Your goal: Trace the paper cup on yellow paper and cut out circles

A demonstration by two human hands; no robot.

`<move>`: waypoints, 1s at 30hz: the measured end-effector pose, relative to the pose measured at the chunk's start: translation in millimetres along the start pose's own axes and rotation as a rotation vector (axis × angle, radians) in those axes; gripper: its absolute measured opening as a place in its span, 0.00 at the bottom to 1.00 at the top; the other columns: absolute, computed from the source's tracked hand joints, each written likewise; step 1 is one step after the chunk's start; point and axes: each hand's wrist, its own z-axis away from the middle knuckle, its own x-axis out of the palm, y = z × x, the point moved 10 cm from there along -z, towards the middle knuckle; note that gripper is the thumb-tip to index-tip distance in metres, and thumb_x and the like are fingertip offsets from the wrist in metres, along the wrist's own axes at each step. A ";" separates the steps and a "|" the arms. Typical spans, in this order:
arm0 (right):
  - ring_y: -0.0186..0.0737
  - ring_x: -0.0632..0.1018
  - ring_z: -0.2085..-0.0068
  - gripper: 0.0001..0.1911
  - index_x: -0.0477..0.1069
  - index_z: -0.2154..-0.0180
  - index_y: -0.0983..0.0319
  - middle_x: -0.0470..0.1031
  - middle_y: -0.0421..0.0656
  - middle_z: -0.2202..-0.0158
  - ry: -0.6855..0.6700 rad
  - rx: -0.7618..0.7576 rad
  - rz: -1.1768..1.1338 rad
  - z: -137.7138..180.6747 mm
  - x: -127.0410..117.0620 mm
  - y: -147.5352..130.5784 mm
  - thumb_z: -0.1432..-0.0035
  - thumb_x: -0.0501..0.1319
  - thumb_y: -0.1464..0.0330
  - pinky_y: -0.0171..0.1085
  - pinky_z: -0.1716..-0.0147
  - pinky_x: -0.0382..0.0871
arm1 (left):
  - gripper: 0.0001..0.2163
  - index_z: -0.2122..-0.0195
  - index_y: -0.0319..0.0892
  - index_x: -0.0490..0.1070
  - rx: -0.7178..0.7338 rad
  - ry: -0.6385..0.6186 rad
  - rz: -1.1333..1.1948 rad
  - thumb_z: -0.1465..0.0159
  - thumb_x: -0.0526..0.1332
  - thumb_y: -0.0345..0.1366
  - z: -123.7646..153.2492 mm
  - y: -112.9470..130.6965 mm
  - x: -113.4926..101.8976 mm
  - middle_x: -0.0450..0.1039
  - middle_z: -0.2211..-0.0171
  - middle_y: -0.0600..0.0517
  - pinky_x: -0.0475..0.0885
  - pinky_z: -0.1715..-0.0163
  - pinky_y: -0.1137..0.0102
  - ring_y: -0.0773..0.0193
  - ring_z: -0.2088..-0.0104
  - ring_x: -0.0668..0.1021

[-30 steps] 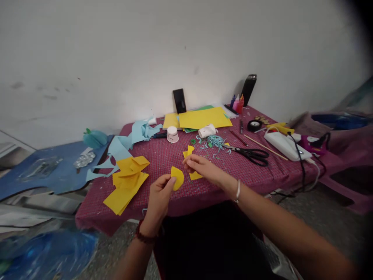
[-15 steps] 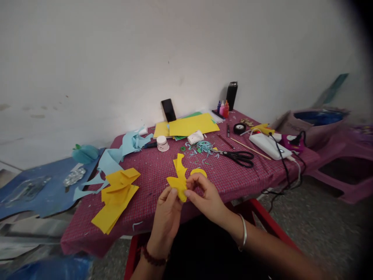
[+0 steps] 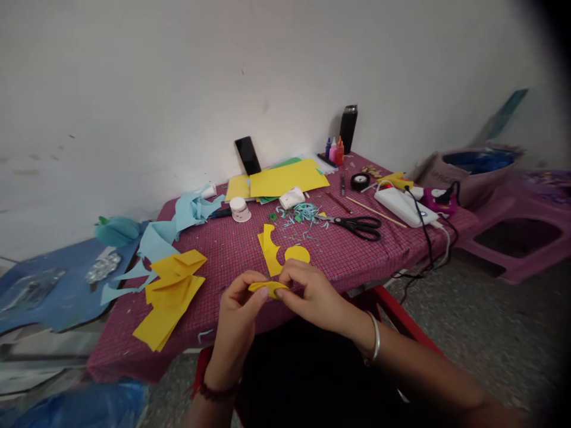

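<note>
Between my two hands, over the table's near edge, is a small folded piece of yellow paper (image 3: 269, 289). My left hand (image 3: 241, 303) pinches its left end between thumb and fingers. At the other end, the thumb and fingers of my right hand (image 3: 307, 291) close on it. Just beyond my hands lie a yellow paper scrap (image 3: 269, 249) with curved cut-outs and a yellow paper disc (image 3: 297, 255), partly behind my right hand. Folded yellow paper sheets (image 3: 172, 297) rest to the left.
Black-handled scissors (image 3: 357, 224) lie beside light-blue paper shreds (image 3: 303, 214). Farther back are a paper cup (image 3: 240, 210), yellow sheets (image 3: 289, 178), and a phone (image 3: 247, 156) against the wall. On the right, a white power strip (image 3: 404, 206) trails cables near a yellow glue gun (image 3: 396, 181).
The held yellow paper has turned from upright to flat and edge-on between my fingers. My left hand has shifted left. The whole view has tilted slightly.
</note>
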 end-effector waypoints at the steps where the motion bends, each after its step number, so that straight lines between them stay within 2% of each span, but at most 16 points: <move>1: 0.36 0.69 0.67 0.07 0.65 0.72 0.61 0.68 0.39 0.71 -0.002 -0.047 0.070 1.0 -2.0 -5.6 0.43 0.60 0.75 0.36 0.66 0.61 | 0.02 0.69 0.45 0.76 0.058 -0.026 -0.105 0.43 0.66 0.31 1.3 8.3 -0.5 0.72 0.70 0.54 0.70 0.67 0.75 0.69 0.68 0.74; 4: 0.39 0.71 0.63 0.05 0.68 0.68 0.60 0.72 0.41 0.67 0.079 -0.243 0.226 8.3 -12.4 -25.1 0.40 0.58 0.75 0.41 0.61 0.62 | 0.08 0.66 0.46 0.76 0.357 -0.083 -0.492 0.43 0.64 0.25 14.1 43.6 3.2 0.73 0.66 0.52 0.70 0.63 0.70 0.65 0.64 0.75; 6: 0.40 0.72 0.61 0.06 0.69 0.65 0.58 0.74 0.42 0.65 0.146 -0.349 0.242 15.5 -17.9 -32.8 0.40 0.58 0.76 0.43 0.60 0.62 | 0.13 0.63 0.49 0.77 0.637 -0.102 -0.741 0.45 0.64 0.23 32.5 68.4 12.1 0.74 0.64 0.52 0.71 0.62 0.67 0.62 0.62 0.75; 8: 0.41 0.73 0.61 0.09 0.69 0.64 0.57 0.74 0.41 0.65 0.178 -0.399 0.218 20.8 -19.3 -33.4 0.41 0.58 0.77 0.44 0.59 0.64 | 0.17 0.61 0.50 0.77 0.861 -0.106 -0.907 0.46 0.65 0.21 51.7 82.9 20.0 0.75 0.64 0.52 0.72 0.62 0.65 0.61 0.61 0.76; 10: 0.41 0.73 0.61 0.11 0.68 0.63 0.55 0.74 0.41 0.64 0.179 -0.409 0.192 23.1 -17.3 -30.5 0.43 0.58 0.78 0.45 0.58 0.64 | 0.17 0.59 0.49 0.77 0.962 -0.111 -0.983 0.46 0.65 0.21 62.8 86.9 23.3 0.76 0.65 0.51 0.73 0.62 0.65 0.59 0.60 0.76; 14: 0.42 0.73 0.60 0.12 0.68 0.63 0.55 0.74 0.41 0.63 0.169 -0.405 0.161 23.1 -14.9 -28.4 0.44 0.59 0.79 0.46 0.58 0.64 | 0.17 0.58 0.47 0.77 0.982 -0.103 -1.000 0.46 0.65 0.21 68.0 85.7 21.4 0.77 0.65 0.49 0.73 0.61 0.65 0.58 0.59 0.76; 16: 0.41 0.73 0.60 0.10 0.69 0.64 0.56 0.74 0.41 0.64 0.142 -0.375 0.139 20.5 -13.1 -27.6 0.44 0.59 0.78 0.45 0.58 0.63 | 0.17 0.60 0.48 0.78 0.937 -0.106 -0.941 0.47 0.65 0.20 65.9 83.9 19.8 0.77 0.66 0.50 0.73 0.61 0.67 0.60 0.61 0.77; 17: 0.41 0.72 0.62 0.08 0.69 0.66 0.57 0.73 0.41 0.66 0.111 -0.323 0.107 17.7 -10.6 -23.5 0.44 0.60 0.77 0.45 0.59 0.62 | 0.17 0.61 0.48 0.78 0.872 -0.099 -0.885 0.47 0.65 0.20 61.7 81.3 17.4 0.76 0.67 0.51 0.72 0.62 0.68 0.61 0.62 0.77; 19: 0.38 0.71 0.66 0.05 0.67 0.70 0.59 0.70 0.39 0.70 0.022 -0.113 -0.055 11.2 -1.0 -3.6 0.44 0.61 0.74 0.41 0.64 0.62 | 0.13 0.65 0.47 0.78 0.609 -0.015 -0.692 0.46 0.65 0.22 45.3 68.0 3.0 0.75 0.68 0.52 0.71 0.65 0.71 0.64 0.66 0.76; 22: 0.33 0.65 0.74 0.09 0.64 0.73 0.60 0.64 0.36 0.75 -0.061 0.309 -0.467 14.2 24.3 38.6 0.45 0.62 0.67 0.35 0.73 0.58 | 0.05 0.65 0.46 0.74 0.097 0.222 -0.193 0.43 0.66 0.32 28.4 19.6 -27.6 0.71 0.70 0.55 0.68 0.73 0.75 0.70 0.74 0.73; 24: 0.31 0.63 0.75 0.11 0.63 0.73 0.61 0.63 0.35 0.76 -0.041 0.479 -0.676 20.3 37.8 55.7 0.48 0.64 0.63 0.33 0.75 0.57 | 0.09 0.66 0.44 0.71 -0.132 0.258 0.090 0.42 0.65 0.44 26.2 -13.0 -26.8 0.69 0.74 0.56 0.64 0.79 0.75 0.71 0.79 0.69; 25: 0.30 0.63 0.75 0.13 0.63 0.74 0.61 0.63 0.35 0.76 -0.025 0.522 -0.733 22.3 41.8 60.8 0.50 0.65 0.62 0.33 0.75 0.57 | 0.14 0.68 0.43 0.70 -0.203 0.231 0.160 0.41 0.62 0.50 25.1 -24.0 -22.1 0.68 0.76 0.56 0.62 0.81 0.75 0.70 0.80 0.68; 27: 0.30 0.63 0.75 0.15 0.64 0.74 0.61 0.63 0.34 0.76 -0.011 0.561 -0.784 24.7 46.6 65.6 0.53 0.67 0.61 0.32 0.74 0.56 | 0.23 0.74 0.41 0.69 -0.260 0.172 0.145 0.41 0.56 0.59 23.3 -35.2 -16.9 0.65 0.82 0.55 0.60 0.83 0.73 0.68 0.82 0.66; 28: 0.30 0.63 0.75 0.15 0.64 0.74 0.61 0.63 0.34 0.77 -0.015 0.569 -0.793 25.4 47.9 66.2 0.54 0.68 0.61 0.32 0.74 0.56 | 0.25 0.77 0.41 0.67 -0.248 0.157 0.084 0.41 0.54 0.60 22.7 -36.2 -17.5 0.64 0.83 0.54 0.59 0.82 0.73 0.68 0.82 0.66; 30: 0.30 0.63 0.75 0.15 0.65 0.74 0.61 0.63 0.34 0.77 -0.026 0.579 -0.805 26.3 49.2 66.0 0.55 0.68 0.61 0.32 0.74 0.56 | 0.24 0.81 0.41 0.63 -0.197 0.142 -0.073 0.39 0.55 0.56 23.0 -33.5 -20.3 0.61 0.84 0.55 0.59 0.79 0.72 0.69 0.81 0.64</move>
